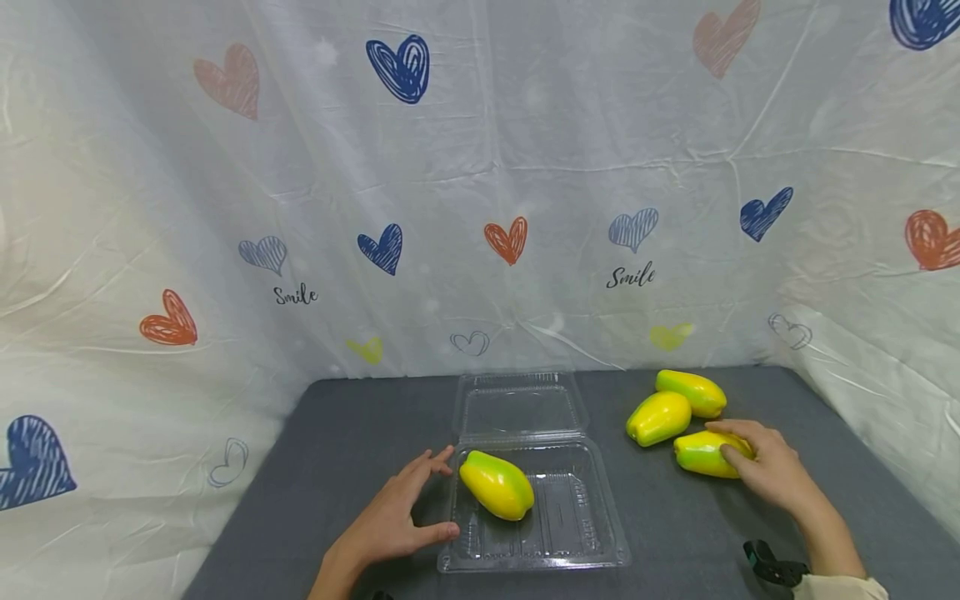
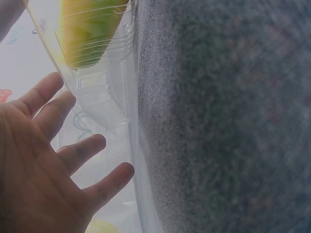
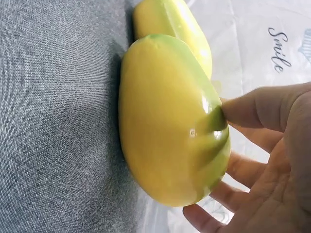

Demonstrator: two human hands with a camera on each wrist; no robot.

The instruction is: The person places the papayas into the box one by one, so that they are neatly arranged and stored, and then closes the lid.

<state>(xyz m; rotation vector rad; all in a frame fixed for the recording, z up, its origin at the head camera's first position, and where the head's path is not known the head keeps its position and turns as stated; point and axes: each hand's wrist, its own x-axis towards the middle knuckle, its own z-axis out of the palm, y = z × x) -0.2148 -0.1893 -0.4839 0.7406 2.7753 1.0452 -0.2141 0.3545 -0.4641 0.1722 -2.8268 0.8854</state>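
A clear plastic clamshell box (image 1: 577,546) lies on the table with its lid (image 1: 521,412) folded back. Inside its left half rests one yellow-green papaya (image 1: 497,487). My left hand (image 1: 396,510) is spread at the box's left side, fingers apart and fairly straight; in the left wrist view its fingertips are by the clear wall. At the right, my right hand (image 1: 772,468) has thumb and fingers around a second papaya (image 1: 699,454), which lies on the table. The right wrist view shows the thumb on this papaya (image 3: 165,121) and the fingers along its far side.
Two more papayas, one in front (image 1: 660,418) and one behind (image 1: 693,392), lie just beyond the right hand. The dark grey table (image 1: 322,450) ends at a white curtain (image 1: 435,317) printed with hearts. A black wrist strap (image 1: 772,567) shows near the right sleeve.
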